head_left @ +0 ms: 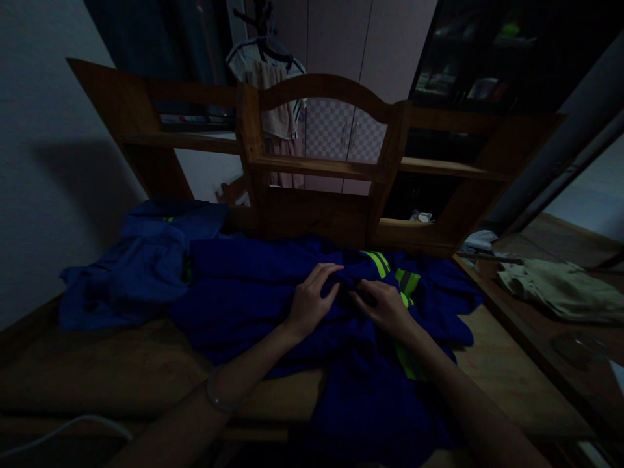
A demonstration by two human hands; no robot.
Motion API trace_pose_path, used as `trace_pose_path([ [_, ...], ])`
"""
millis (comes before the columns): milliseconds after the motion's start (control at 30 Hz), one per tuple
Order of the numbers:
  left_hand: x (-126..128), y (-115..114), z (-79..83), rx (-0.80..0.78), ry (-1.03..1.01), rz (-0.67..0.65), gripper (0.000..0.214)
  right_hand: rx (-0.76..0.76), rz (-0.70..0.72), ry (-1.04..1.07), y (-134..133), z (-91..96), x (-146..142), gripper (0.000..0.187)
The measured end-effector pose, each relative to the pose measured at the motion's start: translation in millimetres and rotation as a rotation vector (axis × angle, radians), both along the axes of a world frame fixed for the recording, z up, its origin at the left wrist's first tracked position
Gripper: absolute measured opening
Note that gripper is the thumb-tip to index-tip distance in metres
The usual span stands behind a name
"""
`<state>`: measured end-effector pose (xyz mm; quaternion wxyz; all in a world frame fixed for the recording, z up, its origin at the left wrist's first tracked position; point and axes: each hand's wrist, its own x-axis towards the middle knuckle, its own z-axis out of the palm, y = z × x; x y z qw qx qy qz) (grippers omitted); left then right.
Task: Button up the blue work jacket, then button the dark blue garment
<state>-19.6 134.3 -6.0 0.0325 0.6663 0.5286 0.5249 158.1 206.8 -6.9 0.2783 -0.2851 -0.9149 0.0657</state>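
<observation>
A dark blue work jacket (253, 273) with yellow-green and grey reflective bands is spread across the wooden surface, and one part of it hangs down over the front edge. Both hands are at its middle, close together. My left hand (312, 299) has its fingers and thumb curved around a raised fold of the cloth. Facing it from the right, my right hand (387, 309) pinches the same area near the reflective bands. The cloth between the fingertips is too dark to make out in detail.
A lighter blue garment (141, 266) lies crumpled at the left, against the jacket. Behind stands a wooden shelf frame (322, 170). Clothes (273, 78) hang beyond it. At the right, a pale folded garment (560, 286) rests on another surface. A white cable (92, 419) runs lower left.
</observation>
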Motion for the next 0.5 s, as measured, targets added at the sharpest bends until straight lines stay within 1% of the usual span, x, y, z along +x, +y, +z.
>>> trace_pose_path([
  [500,0.1,-1.8,4.4,0.008,0.023,0.020,0.045,-0.006,0.001,0.005,-1.1,1.5,0.0,0.021],
])
